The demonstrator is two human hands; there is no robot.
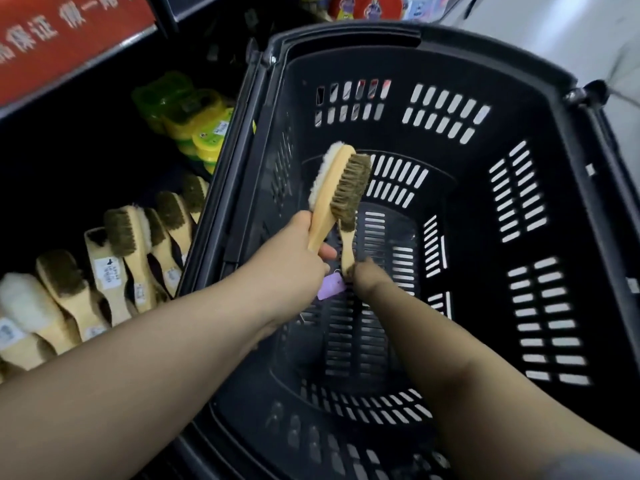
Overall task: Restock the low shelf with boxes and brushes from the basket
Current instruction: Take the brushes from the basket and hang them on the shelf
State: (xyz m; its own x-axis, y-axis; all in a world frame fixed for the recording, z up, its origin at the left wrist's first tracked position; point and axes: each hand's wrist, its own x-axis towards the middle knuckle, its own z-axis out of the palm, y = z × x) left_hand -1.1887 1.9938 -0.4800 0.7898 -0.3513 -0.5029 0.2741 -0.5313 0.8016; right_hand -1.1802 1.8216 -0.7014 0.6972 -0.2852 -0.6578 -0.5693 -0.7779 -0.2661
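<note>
— What is closest to you?

— My two forearms, reaching out over the black basket [450,64]. My left hand [294,244] is curled round the wooden handle of a brush [329,199] that has pale fleece on one face. My right hand [367,275] pinches the handle end of a second brush [349,188], the one with dark bristles. The two brushes lie against each other, heads pointing away from me, held up inside the basket above its slotted floor.

— Anything else in your fingers?

— A small purple tag [330,287] shows between my hands; I cannot tell which brush it belongs to.

— And the shelf?

— The low shelf [69,161] is to my left, just beside the basket. A row of shelved brushes [114,258] leans there, with green and yellow tubs [194,123] behind them. A red sign [62,39] runs along the shelf above.
</note>
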